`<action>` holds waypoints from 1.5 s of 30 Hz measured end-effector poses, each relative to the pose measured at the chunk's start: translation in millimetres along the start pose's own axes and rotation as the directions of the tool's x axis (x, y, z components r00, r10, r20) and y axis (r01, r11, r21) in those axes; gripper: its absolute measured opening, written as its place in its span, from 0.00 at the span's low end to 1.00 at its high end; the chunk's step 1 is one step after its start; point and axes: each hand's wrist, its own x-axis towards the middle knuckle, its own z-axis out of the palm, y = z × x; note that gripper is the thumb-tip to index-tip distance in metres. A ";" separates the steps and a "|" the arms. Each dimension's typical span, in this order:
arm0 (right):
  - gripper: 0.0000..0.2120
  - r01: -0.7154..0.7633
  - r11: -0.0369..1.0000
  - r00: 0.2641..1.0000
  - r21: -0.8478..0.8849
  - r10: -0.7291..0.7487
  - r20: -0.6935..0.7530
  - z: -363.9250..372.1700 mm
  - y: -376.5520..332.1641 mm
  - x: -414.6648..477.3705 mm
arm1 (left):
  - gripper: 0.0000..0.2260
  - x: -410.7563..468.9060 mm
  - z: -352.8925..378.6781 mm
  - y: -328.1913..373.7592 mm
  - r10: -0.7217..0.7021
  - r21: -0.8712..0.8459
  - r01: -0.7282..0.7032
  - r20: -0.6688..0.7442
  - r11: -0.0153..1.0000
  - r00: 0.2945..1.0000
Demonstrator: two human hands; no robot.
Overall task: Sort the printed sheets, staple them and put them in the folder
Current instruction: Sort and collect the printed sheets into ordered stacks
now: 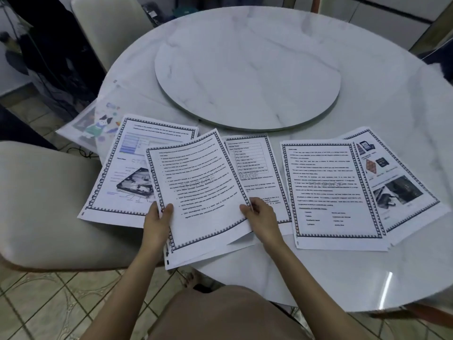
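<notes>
Marble-patterned round table (367,106) with a turntable (247,77) at its middle, tiled floor underneath, a pale chair (49,192) pulled up at the left. Printed pages are spread along the near edge: a hard-drive page (117,173) at the left, a table page (257,173) at the middle, a text page (331,192) to the right with a photo page (402,182) tucked partly under it. The person has one bordered sheet (201,185) raised and bowed in front of them, more paper lying just beneath it. The left hand (157,222) has its grip clamped on the sheet's left margin, thumb on top; the right hand (262,217) pinches the lower right margin the same way. A clear folder (98,123) with a cartoon cat lies at the table's far left edge, partly overhanging it. I see no stapler from here. This paper looks feather-light and limp, sagging wherever it is unsupported, and I'd guess it slides freely on that glossy top, so a stack could skew easily. Holding both side margins low, as now, seems right; pinching hard would crease it, and the edges want squaring before any stapling
</notes>
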 end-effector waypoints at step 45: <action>0.14 -0.284 0.868 0.744 -0.408 -0.069 -0.665 -220.5 68.1 23.1 | 0.16 11.9 -31.8 2.5 0.119 0.364 -0.067 -0.123 0.929 0.985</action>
